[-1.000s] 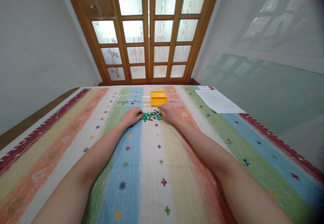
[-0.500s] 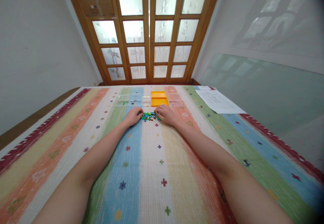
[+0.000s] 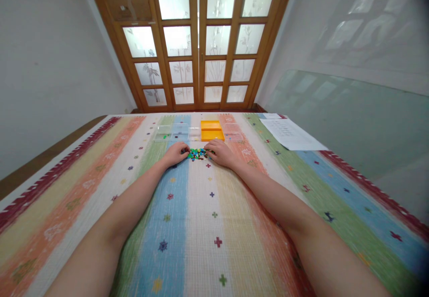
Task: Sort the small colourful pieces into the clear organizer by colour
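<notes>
A small pile of mixed green, blue, yellow and brown plastic pieces lies on the striped cloth between my two hands. At the pile's left edge, my left hand rests with its fingers curled together; anything in the fingertips is too small to name. Across from it, my right hand bends its fingers down onto the right edge of the pile. Those fingertips are closed over pieces that I cannot make out.
Just behind the pile stand a yellow tray and clear plastic compartments, with a few tiny pieces inside. Printed paper sheets lie at the far right. A striped tablecloth covers the table.
Both hands stay at the edges of the pile, with only slight finger movement. The whole view has shifted a little.
</notes>
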Available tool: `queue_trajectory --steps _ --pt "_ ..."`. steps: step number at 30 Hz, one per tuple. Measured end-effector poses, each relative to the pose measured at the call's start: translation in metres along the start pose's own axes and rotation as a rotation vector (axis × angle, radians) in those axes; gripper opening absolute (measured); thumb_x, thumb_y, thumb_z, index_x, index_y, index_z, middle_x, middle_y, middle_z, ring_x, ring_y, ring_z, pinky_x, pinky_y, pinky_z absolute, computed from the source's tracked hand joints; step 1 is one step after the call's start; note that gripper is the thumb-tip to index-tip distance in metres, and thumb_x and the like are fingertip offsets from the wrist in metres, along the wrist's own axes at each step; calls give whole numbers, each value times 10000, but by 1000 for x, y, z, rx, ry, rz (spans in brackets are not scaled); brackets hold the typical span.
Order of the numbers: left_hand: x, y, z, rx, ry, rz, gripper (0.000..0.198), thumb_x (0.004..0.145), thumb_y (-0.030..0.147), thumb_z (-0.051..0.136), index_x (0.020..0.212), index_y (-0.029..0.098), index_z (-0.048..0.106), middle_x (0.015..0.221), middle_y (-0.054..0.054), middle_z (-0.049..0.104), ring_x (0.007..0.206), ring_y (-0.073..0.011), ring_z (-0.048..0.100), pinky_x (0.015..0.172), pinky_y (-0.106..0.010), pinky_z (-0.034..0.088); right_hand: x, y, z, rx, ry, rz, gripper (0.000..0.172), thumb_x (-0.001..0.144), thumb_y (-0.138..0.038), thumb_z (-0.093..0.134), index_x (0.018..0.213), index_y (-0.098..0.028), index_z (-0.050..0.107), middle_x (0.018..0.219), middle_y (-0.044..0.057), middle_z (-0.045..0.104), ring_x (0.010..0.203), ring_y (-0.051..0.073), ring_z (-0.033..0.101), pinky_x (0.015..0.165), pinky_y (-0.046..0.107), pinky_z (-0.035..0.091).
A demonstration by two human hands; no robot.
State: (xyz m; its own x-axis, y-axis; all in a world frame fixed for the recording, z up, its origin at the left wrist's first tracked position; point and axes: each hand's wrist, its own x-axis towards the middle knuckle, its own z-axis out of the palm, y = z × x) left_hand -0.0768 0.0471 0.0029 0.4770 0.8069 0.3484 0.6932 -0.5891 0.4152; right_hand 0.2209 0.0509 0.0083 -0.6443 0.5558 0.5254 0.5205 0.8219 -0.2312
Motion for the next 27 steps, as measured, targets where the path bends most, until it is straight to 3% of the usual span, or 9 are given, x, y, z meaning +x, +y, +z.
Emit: queue_trajectory --steps 10,21,27 --pt "2 2 8 14 22 -63 143 910 274 600 905 219 732 921 -58 723 885 -231 646 848 -366 515 0 0 2 -2 5 1 192 1016 -256 624 1118 -242 786 1072 89 768 1046 248 653 981 416 477" --pt "6 -31 12 -416 306 -312 157 918 346 549 947 216 630 900 -45 740 846 -201 689 796 -333 548 0 2 3 -18 -9 -4 198 1029 -260 604 1107 -235 784 1050 86 769 1031 243 656 958 400 474" --pt "8 -39 11 -520 435 -386 228 899 383 577 1001 210 686 900 -42 703 838 -198 676 769 -328 576 0 2 4 -11 3 1 181 1012 -235 625 1083 -242 792 1035 79 771 1005 236 666 942 386 477"
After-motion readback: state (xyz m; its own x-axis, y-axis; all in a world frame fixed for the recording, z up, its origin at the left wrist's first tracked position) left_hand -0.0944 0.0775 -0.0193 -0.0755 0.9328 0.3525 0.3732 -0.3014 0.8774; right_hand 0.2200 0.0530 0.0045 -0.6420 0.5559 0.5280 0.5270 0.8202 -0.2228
